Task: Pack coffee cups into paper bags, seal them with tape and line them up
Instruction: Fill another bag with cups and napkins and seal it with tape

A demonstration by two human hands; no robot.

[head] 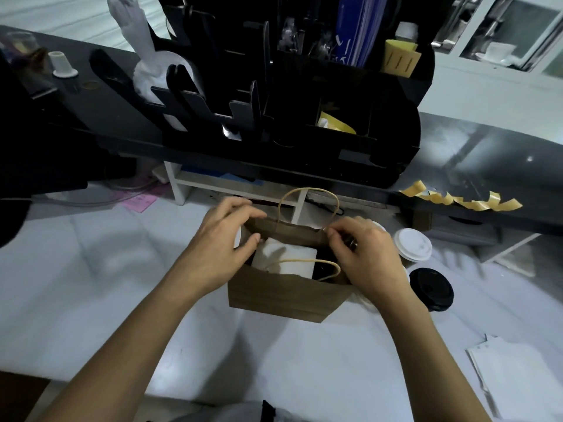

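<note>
White cloth-covered work surface (122, 269) is spread beneath both forearms, and a dark raised counter (487, 153) is seen beyond the hands. On that counter, directly above the hands, a large black slotted cardboard organiser (304, 123) is stood, filled with papers and packets. A row of curled yellow tape strips (463, 199) is stuck along the counter edge, up and to the right of the right hand.

Between the two hands an open brown paper bag with twisted paper handles (283, 296) is stood upright on the cloth. Its far handle is raised between the hands; its near handle is folded down across the opening. Inside the bag, just right of the left thumb, a white folded paper napkin (286, 260) is seen lying over the contents, with something dark beside it that cannot be identified.

The left hand (222, 251) is curled over the bag's left rim, fingers on the far wall and thumb on the inside. The right hand (365, 257) is closed on the bag's right rim, the far top edge being pinched by its fingertips.

Just right of the right hand a white-lidded coffee cup (412, 245) is stood, and nearer, beside the right wrist, a black-lidded coffee cup (431, 289). A stack of white paper sheets (518, 370) is laid right of the right forearm.
</note>
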